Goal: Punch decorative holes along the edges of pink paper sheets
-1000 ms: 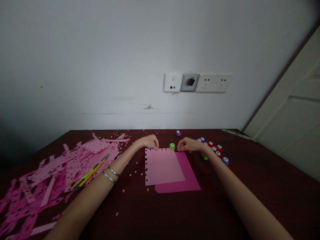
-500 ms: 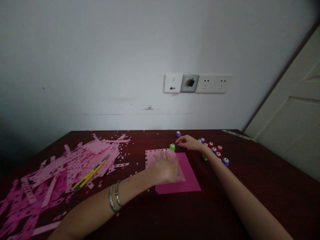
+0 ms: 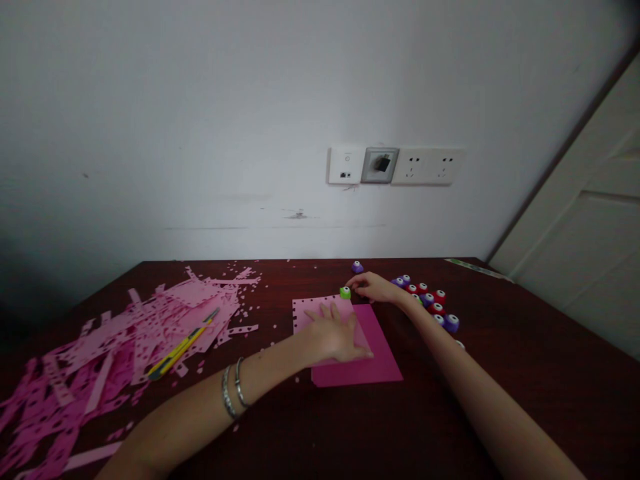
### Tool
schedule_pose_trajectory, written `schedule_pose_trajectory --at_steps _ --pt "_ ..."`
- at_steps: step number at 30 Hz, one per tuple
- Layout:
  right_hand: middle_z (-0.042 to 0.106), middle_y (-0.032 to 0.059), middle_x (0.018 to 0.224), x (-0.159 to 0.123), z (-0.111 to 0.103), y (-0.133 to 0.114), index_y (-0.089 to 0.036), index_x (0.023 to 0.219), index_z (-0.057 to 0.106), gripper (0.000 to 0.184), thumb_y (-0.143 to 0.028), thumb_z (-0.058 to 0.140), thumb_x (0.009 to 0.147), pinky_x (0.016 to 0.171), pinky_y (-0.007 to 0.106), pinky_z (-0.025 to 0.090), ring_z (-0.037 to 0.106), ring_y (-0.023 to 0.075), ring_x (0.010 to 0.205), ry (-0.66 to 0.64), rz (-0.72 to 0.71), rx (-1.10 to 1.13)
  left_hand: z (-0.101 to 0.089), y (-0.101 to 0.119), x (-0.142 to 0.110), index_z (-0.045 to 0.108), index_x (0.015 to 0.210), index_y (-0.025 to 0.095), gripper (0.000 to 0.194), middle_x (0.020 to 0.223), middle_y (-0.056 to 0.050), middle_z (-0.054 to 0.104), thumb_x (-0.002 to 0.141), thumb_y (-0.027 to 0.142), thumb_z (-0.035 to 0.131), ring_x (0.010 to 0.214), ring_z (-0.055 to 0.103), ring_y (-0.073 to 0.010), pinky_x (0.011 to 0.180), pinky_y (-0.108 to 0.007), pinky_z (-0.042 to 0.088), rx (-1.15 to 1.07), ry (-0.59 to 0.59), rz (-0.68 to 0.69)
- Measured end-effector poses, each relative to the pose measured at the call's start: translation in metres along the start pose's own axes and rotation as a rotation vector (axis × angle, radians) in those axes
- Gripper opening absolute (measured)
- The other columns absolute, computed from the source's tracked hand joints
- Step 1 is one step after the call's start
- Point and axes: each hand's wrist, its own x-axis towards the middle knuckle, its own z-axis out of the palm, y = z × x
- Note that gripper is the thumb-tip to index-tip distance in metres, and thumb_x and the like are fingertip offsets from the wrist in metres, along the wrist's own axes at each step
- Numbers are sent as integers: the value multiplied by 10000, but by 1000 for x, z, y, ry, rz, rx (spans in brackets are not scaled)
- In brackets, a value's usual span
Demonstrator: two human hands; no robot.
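Observation:
My left hand lies flat with spread fingers on a light pink sheet of paper. Small holes run along that sheet's top and left edges. Under it is a darker pink sheet, which sticks out to the right and bottom. A green craft punch sits at the light sheet's top edge. Close to the punch's right side is my right hand, its fingers loosely bent and slightly apart; whether the fingertips touch the punch is hard to see.
Several purple, red and green craft punches stand grouped beyond my right forearm. One purple punch is near the wall. Pink paper scraps cover the table's left, with a yellow utility knife on top. A patterned strip lies at the back right.
My right hand has moved slightly left, closer to the green craft punch. The light pink sheet has shifted a little under my left hand, which stays flat on it.

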Motion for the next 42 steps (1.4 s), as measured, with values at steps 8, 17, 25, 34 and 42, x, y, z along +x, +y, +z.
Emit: schedule_pose_trajectory --at_steps 8,17,25,34,42 --pt "643 24 828 0 0 1 -180 970 664 359 -105 479 672 478 165 437 546 111 648 1 2 -21 -2 -4 5 184 1408 184 980 1445 -230 97 643 709 499 1243 72 -543 835 -764 117 32 -45 -5" --pt "645 28 851 1 0 2 -185 980 662 376 -97 464 673 489 175 449 553 119 674 -3 -17 -29 1 -14 14 198 1404 201 1017 1428 -233 179 594 721 528 1207 186 -552 826 -754 164 -31 -40 40" --pt "644 26 859 1 1 3 -187 975 660 378 -95 467 664 485 171 454 551 121 682 -9 -5 -3 -3 -14 12 148 1410 244 983 1449 -193 147 622 721 492 1219 155 -550 833 -762 130 -1 -79 17" --pt "570 20 699 -4 -4 -7 -120 925 593 245 -199 492 716 371 164 394 476 84 512 50 28 85 -30 -19 11 501 1205 94 525 1280 -229 412 828 451 423 1151 385 -379 860 -497 361 104 400 217" --pt "438 -48 516 -8 0 -20 -153 643 459 267 -374 537 772 299 127 174 288 7 348 -21 265 389 -52 -68 74 585 621 118 333 579 -24 557 782 393 485 456 432 -68 457 -215 329 -527 226 179"
